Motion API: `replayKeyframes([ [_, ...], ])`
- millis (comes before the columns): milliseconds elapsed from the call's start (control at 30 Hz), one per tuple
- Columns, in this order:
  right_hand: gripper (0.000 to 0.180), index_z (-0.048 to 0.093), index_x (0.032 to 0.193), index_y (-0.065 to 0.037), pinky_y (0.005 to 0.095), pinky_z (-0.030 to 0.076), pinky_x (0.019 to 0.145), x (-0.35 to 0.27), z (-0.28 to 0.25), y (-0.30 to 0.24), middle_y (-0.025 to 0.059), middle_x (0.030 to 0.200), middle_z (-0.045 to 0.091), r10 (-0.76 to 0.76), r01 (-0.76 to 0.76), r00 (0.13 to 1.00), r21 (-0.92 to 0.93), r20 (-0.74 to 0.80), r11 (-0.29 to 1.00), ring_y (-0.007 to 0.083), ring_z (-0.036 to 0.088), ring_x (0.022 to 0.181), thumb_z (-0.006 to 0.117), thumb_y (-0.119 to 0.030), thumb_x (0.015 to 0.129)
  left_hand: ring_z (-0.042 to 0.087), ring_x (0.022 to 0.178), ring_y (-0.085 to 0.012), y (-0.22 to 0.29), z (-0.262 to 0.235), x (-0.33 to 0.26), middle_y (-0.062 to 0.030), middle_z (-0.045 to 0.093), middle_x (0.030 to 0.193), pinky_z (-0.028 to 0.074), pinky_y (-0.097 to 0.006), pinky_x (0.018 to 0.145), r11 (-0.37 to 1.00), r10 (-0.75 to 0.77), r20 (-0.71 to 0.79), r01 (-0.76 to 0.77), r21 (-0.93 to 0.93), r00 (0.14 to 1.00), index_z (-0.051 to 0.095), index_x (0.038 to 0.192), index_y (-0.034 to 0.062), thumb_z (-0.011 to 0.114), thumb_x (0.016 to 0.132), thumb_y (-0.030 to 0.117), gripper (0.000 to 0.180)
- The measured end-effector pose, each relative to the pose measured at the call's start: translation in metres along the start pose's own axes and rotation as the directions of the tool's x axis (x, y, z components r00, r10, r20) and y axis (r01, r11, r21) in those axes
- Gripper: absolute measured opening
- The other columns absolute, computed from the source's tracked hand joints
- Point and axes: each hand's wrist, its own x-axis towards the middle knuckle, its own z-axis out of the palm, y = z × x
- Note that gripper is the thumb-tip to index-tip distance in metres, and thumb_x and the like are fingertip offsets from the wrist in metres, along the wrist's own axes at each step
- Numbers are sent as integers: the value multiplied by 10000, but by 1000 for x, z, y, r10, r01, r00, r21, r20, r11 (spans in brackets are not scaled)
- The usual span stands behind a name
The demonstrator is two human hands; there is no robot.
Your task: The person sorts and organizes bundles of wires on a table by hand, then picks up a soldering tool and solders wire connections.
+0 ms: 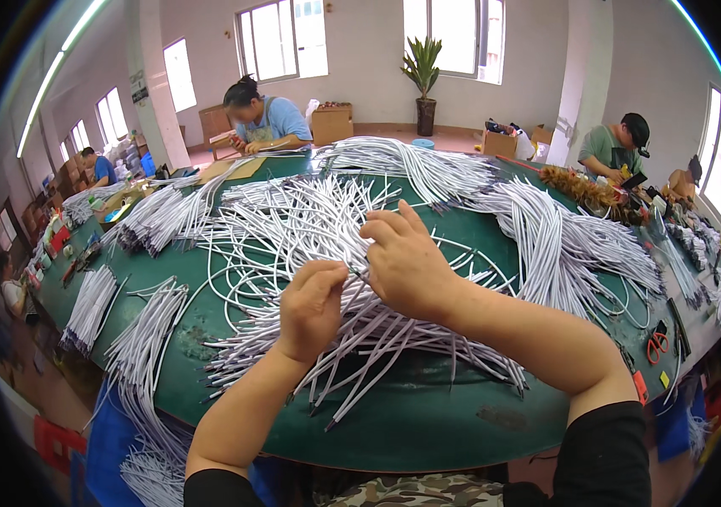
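My left hand (pixel 313 311) and my right hand (pixel 411 269) meet above a loose heap of white cables (pixel 310 221) with dark ends. Thumb and fingertips are pinched together on each hand. Between the two pinches shows the dark end of a thin white cable; most of it is lost against the heap behind. The last fingers of my right hand are lifted and curled. More cables from the heap (pixel 386 331) fan out under my wrists toward the near edge.
On the green table (pixel 428 427), cable bundles lie at the left (pixel 151 325) and right (pixel 551 253). Red-handled scissors (pixel 657 346) rest near the right edge. Co-workers sit across the table (pixel 272 118) and at the far right (pixel 618 148). Cables hang off the left edge.
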Motion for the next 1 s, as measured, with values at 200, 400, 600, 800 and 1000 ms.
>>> replayKeyframes([
  [200,313,688,949,0,381,455,944,-29,-2,58,135,1133,641,262,-432,891,515,372,740,299,598,1073,704,-304,879,651,940,-348,-25,-23,8,-162,663,998,523,-390,833,990,-112,463,60,124,879,670,993,1,675,793,-21,202],
  [400,331,721,926,-14,384,515,772,-107,-26,228,141,851,702,763,-714,644,400,53,575,258,672,814,696,-333,841,575,1147,-309,-30,-82,-11,-150,630,1153,438,-379,983,961,-264,526,265,76,808,663,1018,9,694,749,10,271],
  [600,559,711,990,2,444,515,837,-225,-46,380,214,1003,700,937,-893,320,-285,140,348,334,678,941,682,-513,774,620,953,-244,-46,-91,-17,-131,642,1012,483,-326,851,824,-537,332,567,11,775,647,896,-11,669,732,-16,166],
  [800,585,677,956,14,407,501,843,-230,-29,382,235,1009,679,889,-884,309,-243,339,400,382,634,965,812,-479,672,634,828,-237,-27,-84,2,-109,645,853,486,-325,772,863,-503,426,465,197,752,645,884,-7,629,721,-21,165],
  [1000,407,606,1065,-58,283,478,681,-255,-98,400,29,917,627,833,-933,172,358,526,-34,117,596,789,806,-176,731,606,812,-231,-14,-82,23,-113,637,845,463,-326,760,862,-503,421,475,179,755,640,872,-6,628,720,12,154],
])
